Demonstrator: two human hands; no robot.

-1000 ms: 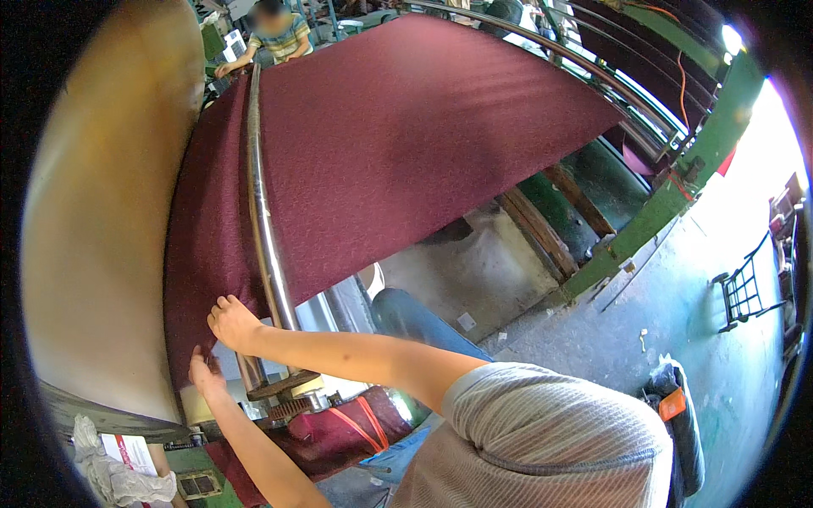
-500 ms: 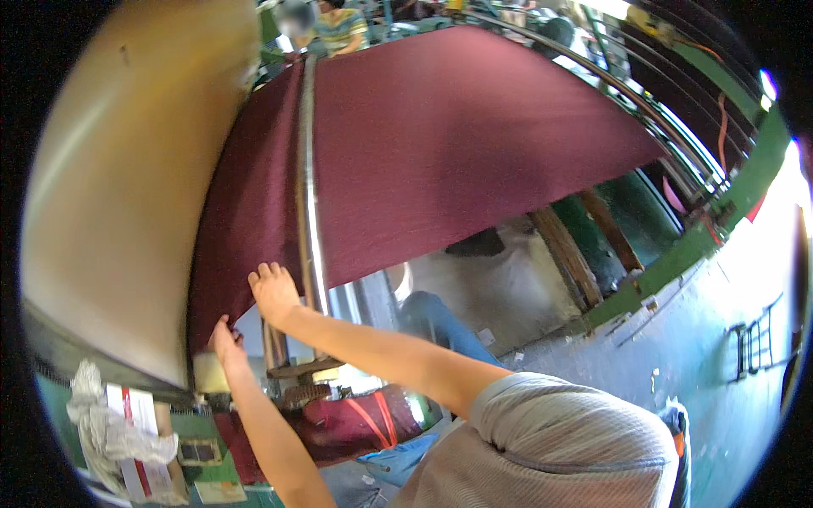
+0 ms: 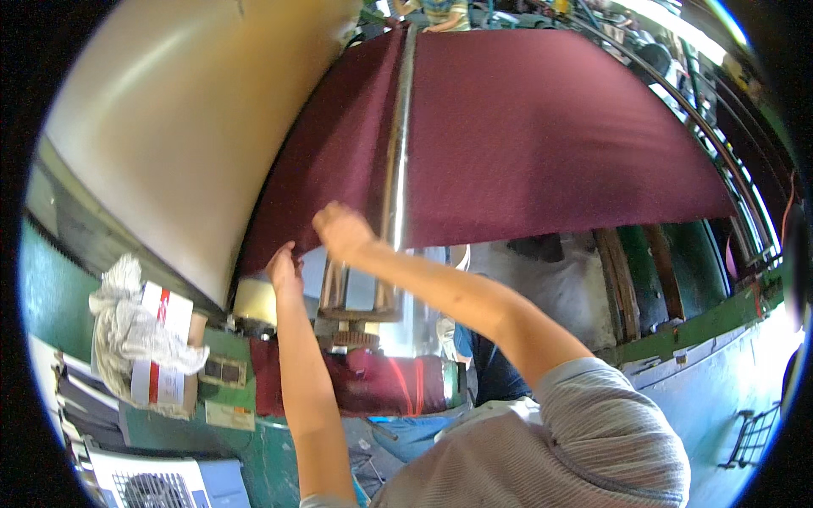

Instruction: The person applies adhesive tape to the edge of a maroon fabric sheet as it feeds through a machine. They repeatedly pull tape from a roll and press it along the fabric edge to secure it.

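A wide sheet of maroon cloth [image 3: 542, 135] stretches across the machine and passes by a shiny metal bar [image 3: 400, 144]. My left hand [image 3: 286, 267] is at the cloth's near left edge, fingers closed on that edge beside the big drum. Just right of it, and slightly farther, my right hand [image 3: 342, 232] is curled on the same near edge, left of the bar. Its fingertips are slightly blurred and partly hidden. On the left rises a large smooth, tan metal drum [image 3: 186, 110], with the cloth running close along its side.
Below my hands are a toothed gear [image 3: 356, 337] and a maroon cloth roll [image 3: 385, 385] tied with red bands. White rags [image 3: 140, 326] lie over boxes at left. A green machine rail [image 3: 677, 334] runs at right. A co-worker's hand [image 3: 442, 24] touches the cloth's far end.
The view has swung, so the cloth, bar and drum sit farther right and somewhat higher. My right hand's fingers have curled in more; my left hand stays at the cloth's edge.
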